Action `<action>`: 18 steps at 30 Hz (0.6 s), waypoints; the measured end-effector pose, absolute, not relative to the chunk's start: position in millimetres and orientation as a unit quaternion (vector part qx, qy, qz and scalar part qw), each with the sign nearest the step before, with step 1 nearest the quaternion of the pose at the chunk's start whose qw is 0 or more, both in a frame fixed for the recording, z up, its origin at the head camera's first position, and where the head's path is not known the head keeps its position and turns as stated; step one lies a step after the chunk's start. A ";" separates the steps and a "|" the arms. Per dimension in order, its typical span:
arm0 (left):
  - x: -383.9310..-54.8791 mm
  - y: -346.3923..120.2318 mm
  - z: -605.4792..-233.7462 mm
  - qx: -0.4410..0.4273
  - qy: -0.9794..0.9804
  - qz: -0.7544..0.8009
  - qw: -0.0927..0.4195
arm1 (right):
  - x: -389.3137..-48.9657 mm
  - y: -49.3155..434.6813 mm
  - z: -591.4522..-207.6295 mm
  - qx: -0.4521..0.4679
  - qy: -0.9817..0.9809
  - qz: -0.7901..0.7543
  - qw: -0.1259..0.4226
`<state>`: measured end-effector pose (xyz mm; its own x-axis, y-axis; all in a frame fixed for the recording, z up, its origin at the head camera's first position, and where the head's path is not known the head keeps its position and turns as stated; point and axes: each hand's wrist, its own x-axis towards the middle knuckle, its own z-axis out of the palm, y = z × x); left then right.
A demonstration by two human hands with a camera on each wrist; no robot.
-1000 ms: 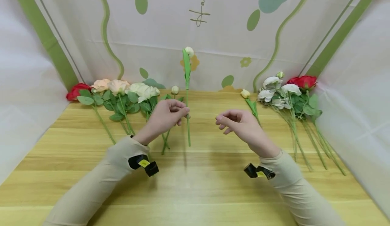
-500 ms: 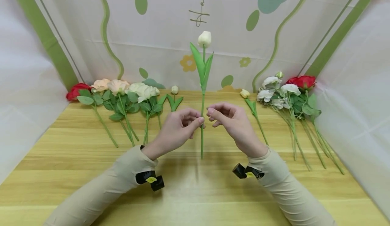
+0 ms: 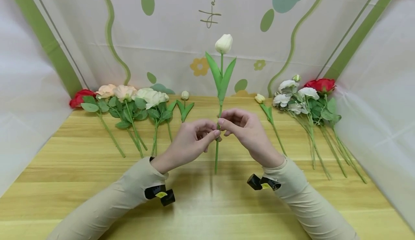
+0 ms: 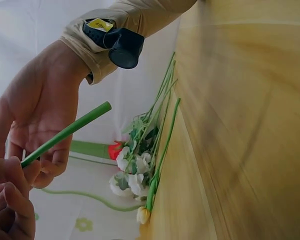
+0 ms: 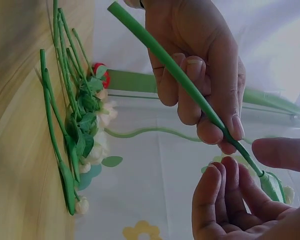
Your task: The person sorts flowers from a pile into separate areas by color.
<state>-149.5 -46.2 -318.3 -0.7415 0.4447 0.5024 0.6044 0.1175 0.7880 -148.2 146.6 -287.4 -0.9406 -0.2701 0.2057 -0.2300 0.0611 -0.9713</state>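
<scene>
A white tulip [image 3: 222,89] with two green leaves stands upright in the air above the wooden table, in the middle of the head view. My left hand [image 3: 192,141] pinches its stem between thumb and fingers. Just above that grip, my right hand [image 3: 248,135] is at the stem, thumb tip overlapping it in the head view. The right wrist view shows the stem [image 5: 175,70] passing between my right thumb [image 5: 282,152] and fingers, with a gap there. From the left wrist view, the stem's lower end [image 4: 92,114] points freely past both hands.
On the left of the table [image 3: 194,218] lie a red flower [image 3: 82,98], peach roses [image 3: 124,92], cream blooms [image 3: 150,96] and another white tulip [image 3: 185,105]. To the right are a yellowish tulip [image 3: 267,111], white flowers [image 3: 288,96] and a red rose [image 3: 321,85]. A printed cloth hangs behind.
My left hand has brought the tulip rightward and nearer, turning its leaves to face me. My right hand has moved left to the stem.
</scene>
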 end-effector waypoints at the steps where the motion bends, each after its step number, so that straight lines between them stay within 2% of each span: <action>1: -149.1 -46.1 -318.2 -0.355 -0.746 -0.560 0.070 | -148.1 146.7 -287.7 -0.175 0.728 -0.663 0.015; 18: -150.0 -47.3 -317.8 -0.378 -0.758 -0.530 0.044 | -148.4 147.2 -288.3 -0.183 0.743 -0.644 0.003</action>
<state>-150.0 -47.3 -317.8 -0.7103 0.5266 0.4671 0.6197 0.1531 0.7698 -148.4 147.2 -288.3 -0.9330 -0.2760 0.2308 -0.2676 0.1033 -0.9580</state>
